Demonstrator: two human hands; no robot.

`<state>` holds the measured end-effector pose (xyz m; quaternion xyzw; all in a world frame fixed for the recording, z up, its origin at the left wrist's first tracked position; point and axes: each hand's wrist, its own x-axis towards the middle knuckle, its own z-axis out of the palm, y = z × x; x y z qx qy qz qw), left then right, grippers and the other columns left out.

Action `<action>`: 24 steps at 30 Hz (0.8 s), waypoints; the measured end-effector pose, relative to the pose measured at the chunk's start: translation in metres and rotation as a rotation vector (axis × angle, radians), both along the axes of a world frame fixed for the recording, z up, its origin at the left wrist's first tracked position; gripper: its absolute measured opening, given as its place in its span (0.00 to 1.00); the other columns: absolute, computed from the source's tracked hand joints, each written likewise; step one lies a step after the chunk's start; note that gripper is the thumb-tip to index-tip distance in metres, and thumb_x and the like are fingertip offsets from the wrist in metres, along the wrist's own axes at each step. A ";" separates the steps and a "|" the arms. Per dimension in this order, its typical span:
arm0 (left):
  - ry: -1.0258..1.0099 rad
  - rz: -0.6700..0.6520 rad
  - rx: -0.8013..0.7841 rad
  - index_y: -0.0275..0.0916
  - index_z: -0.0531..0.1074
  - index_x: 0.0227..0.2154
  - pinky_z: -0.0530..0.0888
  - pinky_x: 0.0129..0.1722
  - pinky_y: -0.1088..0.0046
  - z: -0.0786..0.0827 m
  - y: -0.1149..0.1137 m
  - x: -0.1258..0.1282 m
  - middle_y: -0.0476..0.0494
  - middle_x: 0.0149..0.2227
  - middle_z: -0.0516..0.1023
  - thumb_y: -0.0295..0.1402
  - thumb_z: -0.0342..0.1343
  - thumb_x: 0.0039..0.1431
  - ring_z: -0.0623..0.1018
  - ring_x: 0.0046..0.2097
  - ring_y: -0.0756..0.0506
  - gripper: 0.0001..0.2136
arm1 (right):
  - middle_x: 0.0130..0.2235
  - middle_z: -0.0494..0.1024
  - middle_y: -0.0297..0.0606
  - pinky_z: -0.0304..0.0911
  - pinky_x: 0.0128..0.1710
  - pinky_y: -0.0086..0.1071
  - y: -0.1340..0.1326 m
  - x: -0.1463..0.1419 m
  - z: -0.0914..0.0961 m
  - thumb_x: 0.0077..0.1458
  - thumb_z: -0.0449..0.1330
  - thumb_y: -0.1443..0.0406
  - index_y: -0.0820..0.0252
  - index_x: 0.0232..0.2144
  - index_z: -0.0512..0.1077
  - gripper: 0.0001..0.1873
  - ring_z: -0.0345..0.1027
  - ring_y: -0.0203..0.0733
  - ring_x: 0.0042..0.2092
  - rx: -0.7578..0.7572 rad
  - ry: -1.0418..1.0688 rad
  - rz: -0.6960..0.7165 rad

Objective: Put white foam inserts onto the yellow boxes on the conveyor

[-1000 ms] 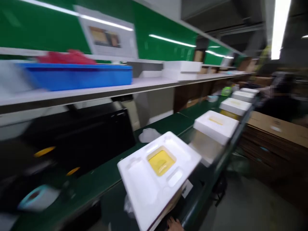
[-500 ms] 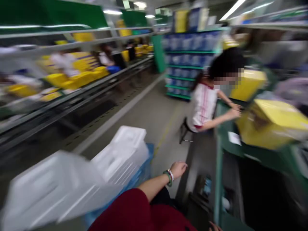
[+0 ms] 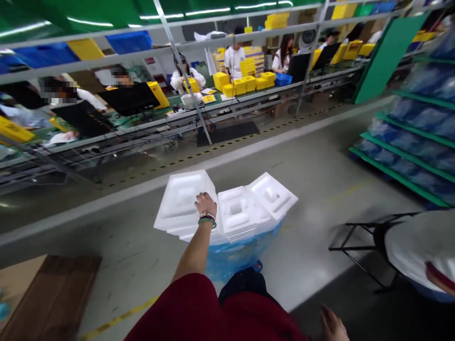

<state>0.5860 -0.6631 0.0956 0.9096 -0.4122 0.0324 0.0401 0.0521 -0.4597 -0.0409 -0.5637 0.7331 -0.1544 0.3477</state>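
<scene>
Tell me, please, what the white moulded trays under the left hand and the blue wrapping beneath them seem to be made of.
The white moulded trays look like expanded polystyrene foam: matte, thick-walled, with soft pressed recesses. The blue wrapping seems to be thin plastic film, glossy and creased, though its exact kind is unclear.

Ahead of my grip [image 3: 206, 204], past the concrete floor [image 3: 284, 156], runs a workbench line [image 3: 199, 111] with co-workers [image 3: 232, 61] and yellow bins [image 3: 238, 85]. Right of it stands a green rack [image 3: 401, 156] of blue-wrapped packs; nearer, a co-worker in white [image 3: 419, 246] sits on a black metal stool [image 3: 359, 241]. Down left lies a brown cardboard sheet [image 3: 50, 298].
</scene>
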 end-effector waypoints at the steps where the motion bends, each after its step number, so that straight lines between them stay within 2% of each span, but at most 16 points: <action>1: 0.033 0.045 0.013 0.22 0.55 0.59 0.66 0.54 0.50 -0.001 0.003 0.017 0.19 0.58 0.63 0.29 0.51 0.57 0.63 0.59 0.28 0.28 | 0.44 0.80 0.49 0.69 0.49 0.50 -0.017 0.020 -0.001 0.47 0.47 0.45 0.53 0.37 0.77 0.28 0.73 0.58 0.48 0.020 -0.017 0.043; 4: 0.108 0.080 0.024 0.22 0.57 0.58 0.72 0.46 0.57 -0.004 0.009 0.047 0.23 0.50 0.71 0.24 0.45 0.58 0.74 0.50 0.33 0.24 | 0.50 0.76 0.50 0.65 0.54 0.49 -0.059 0.084 0.004 0.51 0.47 0.46 0.58 0.46 0.74 0.32 0.70 0.56 0.52 0.069 -0.083 0.184; 7: 0.148 -0.018 -0.022 0.25 0.52 0.62 0.72 0.51 0.63 0.007 0.015 0.045 0.28 0.53 0.71 0.26 0.46 0.60 0.74 0.51 0.37 0.27 | 0.53 0.73 0.51 0.60 0.58 0.50 -0.092 0.140 0.015 0.53 0.48 0.46 0.60 0.49 0.72 0.32 0.68 0.56 0.55 0.051 -0.174 0.284; 9: 0.191 -0.222 -0.143 0.30 0.49 0.64 0.69 0.56 0.64 0.021 0.021 0.021 0.31 0.58 0.68 0.30 0.48 0.62 0.71 0.56 0.38 0.29 | 0.54 0.72 0.51 0.59 0.59 0.50 -0.114 0.169 0.029 0.53 0.50 0.46 0.60 0.50 0.71 0.32 0.67 0.55 0.55 0.031 -0.261 0.306; 12: 0.397 -0.668 -0.383 0.38 0.55 0.62 0.68 0.58 0.62 0.045 0.032 -0.038 0.36 0.58 0.68 0.35 0.51 0.62 0.70 0.57 0.39 0.26 | 0.58 0.69 0.50 0.62 0.57 0.46 -0.146 0.200 0.063 0.52 0.55 0.46 0.60 0.53 0.68 0.33 0.65 0.52 0.58 -0.003 -0.435 0.231; 15: 0.665 -0.871 -0.472 0.39 0.62 0.55 0.73 0.51 0.65 0.059 0.039 -0.095 0.39 0.50 0.73 0.37 0.55 0.60 0.74 0.50 0.42 0.21 | 0.60 0.67 0.46 0.63 0.56 0.45 -0.171 0.216 0.109 0.55 0.53 0.45 0.54 0.56 0.64 0.32 0.62 0.49 0.60 -0.067 -0.782 0.044; 18: 0.764 -1.018 -0.389 0.37 0.65 0.51 0.73 0.48 0.65 0.061 0.046 -0.129 0.38 0.45 0.74 0.35 0.57 0.58 0.74 0.47 0.41 0.18 | 0.61 0.67 0.39 0.64 0.56 0.49 -0.178 0.214 0.145 0.57 0.47 0.44 0.45 0.58 0.62 0.30 0.63 0.47 0.60 -0.163 -1.145 -0.041; 20: 0.753 -1.114 -0.308 0.38 0.66 0.50 0.73 0.48 0.64 0.058 0.051 -0.141 0.39 0.45 0.74 0.34 0.57 0.58 0.74 0.47 0.40 0.17 | 0.59 0.70 0.39 0.63 0.56 0.50 -0.172 0.206 0.154 0.55 0.53 0.46 0.44 0.56 0.64 0.28 0.65 0.48 0.58 -0.179 -1.206 -0.030; 22: 0.753 -1.197 -0.251 0.39 0.66 0.50 0.73 0.48 0.63 0.055 0.056 -0.149 0.39 0.46 0.74 0.34 0.57 0.58 0.74 0.48 0.40 0.17 | 0.54 0.75 0.41 0.62 0.56 0.50 -0.162 0.196 0.150 0.50 0.61 0.50 0.47 0.54 0.67 0.29 0.69 0.49 0.54 -0.156 -1.197 -0.066; 24: 0.810 -1.285 -0.207 0.39 0.65 0.53 0.73 0.50 0.63 0.055 0.060 -0.156 0.38 0.48 0.74 0.35 0.56 0.58 0.74 0.50 0.40 0.20 | 0.49 0.78 0.44 0.64 0.55 0.50 -0.151 0.186 0.142 0.45 0.65 0.49 0.51 0.53 0.67 0.34 0.71 0.50 0.50 -0.134 -1.178 -0.152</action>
